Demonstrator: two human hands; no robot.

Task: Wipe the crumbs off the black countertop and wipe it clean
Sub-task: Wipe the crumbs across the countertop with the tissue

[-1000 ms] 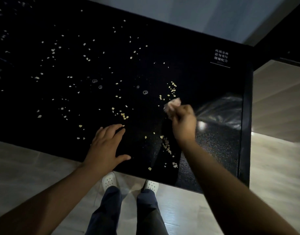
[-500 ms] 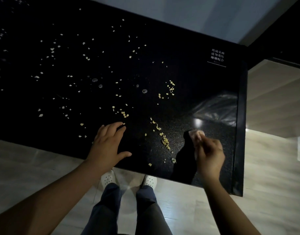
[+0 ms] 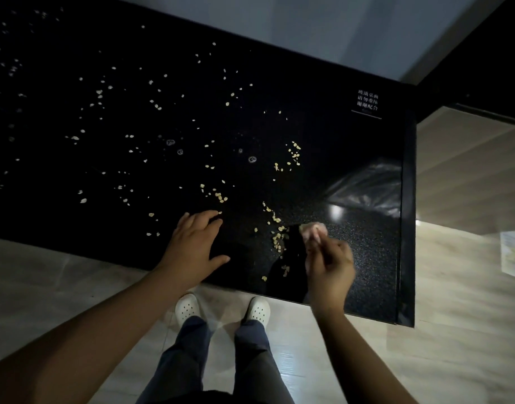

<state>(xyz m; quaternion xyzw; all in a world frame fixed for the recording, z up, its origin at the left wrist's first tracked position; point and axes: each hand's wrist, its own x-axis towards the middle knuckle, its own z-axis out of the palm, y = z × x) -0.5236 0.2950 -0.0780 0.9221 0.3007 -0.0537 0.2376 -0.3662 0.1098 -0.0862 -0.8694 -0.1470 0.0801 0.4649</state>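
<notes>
A glossy black countertop (image 3: 352, 158) fills the upper part of the view, strewn with pale yellow crumbs (image 3: 218, 196). A denser line of the crumbs runs toward the near edge just left of my right hand (image 3: 329, 265). That hand pinches a small crumpled pale wipe (image 3: 312, 230) against the surface near the counter's front right corner. My left hand (image 3: 193, 247) rests flat on the counter near its front edge, fingers spread, with a few crumbs at the fingertips.
White printed text (image 3: 367, 102) marks the counter's far right corner. The counter ends at a dark right edge (image 3: 408, 217). Pale wooden floor lies below, with my white shoes (image 3: 187, 309) and a sheet of paper (image 3: 514, 255) at the right.
My right hand with the wipe swept from mid-counter toward the near right edge, then shifted left toward the crumb line. The crumbs now trail along its path. My left hand stayed put.
</notes>
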